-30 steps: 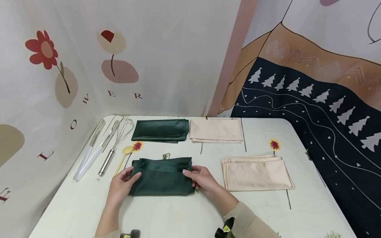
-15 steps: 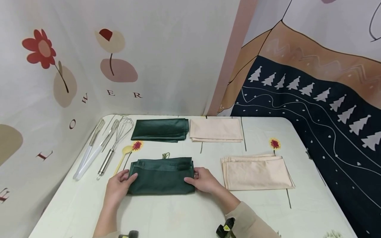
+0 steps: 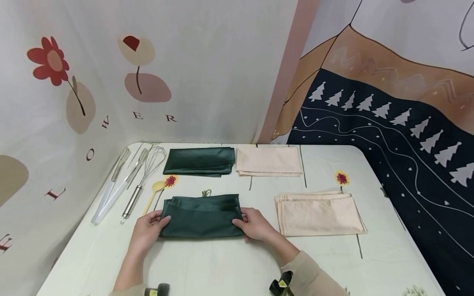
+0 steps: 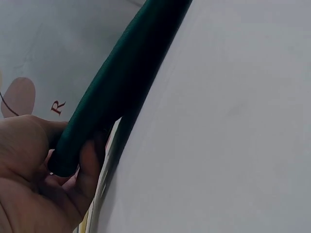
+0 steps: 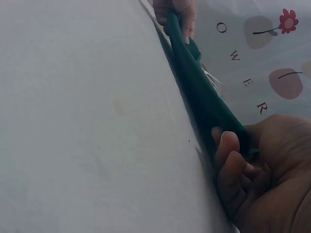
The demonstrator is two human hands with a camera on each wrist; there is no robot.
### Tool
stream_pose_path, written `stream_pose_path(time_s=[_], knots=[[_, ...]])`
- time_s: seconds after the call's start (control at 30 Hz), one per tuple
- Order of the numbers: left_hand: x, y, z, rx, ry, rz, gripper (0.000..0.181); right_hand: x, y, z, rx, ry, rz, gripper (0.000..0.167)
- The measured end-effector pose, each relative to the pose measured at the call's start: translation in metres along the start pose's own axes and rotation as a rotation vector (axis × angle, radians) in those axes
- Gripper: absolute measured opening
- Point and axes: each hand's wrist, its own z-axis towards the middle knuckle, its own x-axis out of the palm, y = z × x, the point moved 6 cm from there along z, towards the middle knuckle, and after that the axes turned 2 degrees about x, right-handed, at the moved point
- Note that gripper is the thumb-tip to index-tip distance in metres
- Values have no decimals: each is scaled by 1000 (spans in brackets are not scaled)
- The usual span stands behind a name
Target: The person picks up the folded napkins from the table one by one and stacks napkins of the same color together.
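Note:
A folded dark green cloth (image 3: 201, 220) is held at its two short ends near the middle of the table. My left hand (image 3: 145, 230) pinches the left end, thumb on top and fingers beneath. At the right end, my right hand (image 3: 255, 224) grips the cloth the same way. The left wrist view shows the cloth edge (image 4: 104, 87) between thumb and fingers, its near side a little above the white tabletop. In the right wrist view the cloth (image 5: 206, 99) stretches between both hands, and the right fingers (image 5: 231, 167) curl under it.
Behind lie another folded green cloth (image 3: 200, 161) and a folded beige cloth (image 3: 269, 161). A second beige cloth (image 3: 320, 214) lies to the right. At the left are a whisk (image 3: 138, 193), a yellow spoon (image 3: 155, 190) and two long white-handled utensils (image 3: 111, 187).
Both hands keep their hold on the green cloth. Its front edge has risen slightly, and the hands have shifted a little outward along its ends.

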Motion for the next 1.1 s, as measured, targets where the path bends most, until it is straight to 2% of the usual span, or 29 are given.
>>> stream_pose_path(time_s=[0.13,0.43,0.67,0.87,1.1], knots=[[2,-4,4,26,-25,9,44,-3,-1,0,3,-36,25,24],[7,-12,10,37,-40,11,46,-12,-1,-2,-4,-92,89,23],[11,-23,12,42,-58,-38,43,-20,0,-1,-33,-130,118,17],[11,-33,19,57,-94,-65,40,-29,3,3,-52,-177,148,16],[9,-41,30,71,-114,-87,38,-37,7,11,-79,-241,58,11]])
